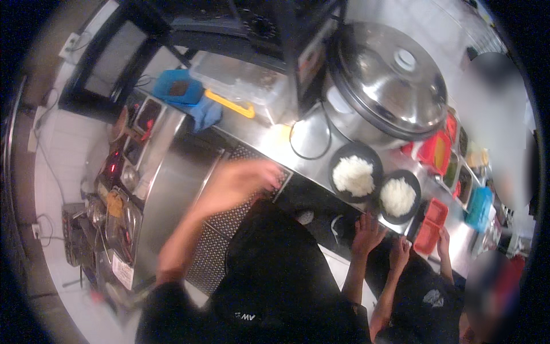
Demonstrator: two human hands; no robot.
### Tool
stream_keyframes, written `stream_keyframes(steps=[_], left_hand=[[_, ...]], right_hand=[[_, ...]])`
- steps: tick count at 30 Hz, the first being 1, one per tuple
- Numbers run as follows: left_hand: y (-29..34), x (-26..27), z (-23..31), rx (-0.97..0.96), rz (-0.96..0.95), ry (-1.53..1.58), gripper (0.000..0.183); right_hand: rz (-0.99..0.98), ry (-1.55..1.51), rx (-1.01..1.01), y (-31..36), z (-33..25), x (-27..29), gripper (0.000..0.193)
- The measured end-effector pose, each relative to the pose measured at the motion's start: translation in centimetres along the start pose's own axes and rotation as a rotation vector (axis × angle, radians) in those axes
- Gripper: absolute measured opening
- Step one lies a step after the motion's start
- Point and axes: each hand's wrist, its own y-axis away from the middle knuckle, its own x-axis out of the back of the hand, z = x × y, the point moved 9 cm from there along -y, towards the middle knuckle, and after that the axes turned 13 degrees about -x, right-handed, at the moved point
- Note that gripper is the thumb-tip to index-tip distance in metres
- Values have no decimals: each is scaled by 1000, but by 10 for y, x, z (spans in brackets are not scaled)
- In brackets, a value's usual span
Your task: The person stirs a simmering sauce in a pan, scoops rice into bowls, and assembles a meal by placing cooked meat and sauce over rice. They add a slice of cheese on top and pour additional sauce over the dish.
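Currently, left hand (242, 183): raised, blurred, well apart from the right; cannot tell whether its fingers grip anything.
Right hand (369, 230): fingers spread at the desk edge, seemingly clamped on nothing.
Rice (353, 176): in two black bowls (375, 164) just beyond the right hand, perhaps paired there for easy reach.
Big pot (389, 80): lidded, behind the bowls.
Red tray (429, 226): between a co-worker's hands (399, 252), right of the right hand.
Desk (314, 173): shiny steel, beyond both hands.
Room: cramped kitchen.

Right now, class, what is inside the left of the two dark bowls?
White rice sits in the dark bowl; some of the bowl's dark inside shows beyond it. Whatever lies under the rice is hidden.
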Motion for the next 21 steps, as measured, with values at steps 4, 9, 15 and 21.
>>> stream_keyframes(steps=[4, 9, 15, 21], left_hand=[[169, 301, 202, -90, 1307, -1455, 42], [247, 489, 128, -263, 1029, -1246, 44], [150, 376, 119, -486, 987, -1111, 42], [17, 306, 111, -1375, 784, -1150, 43]], right_hand=[[108, 236, -225, -7, 57, 6, 74], [235, 449, -277, -15, 138, -75, 73], [351, 249, 52, -37, 121, -57, 67], [564, 294, 288, -38, 127, -82, 73]])
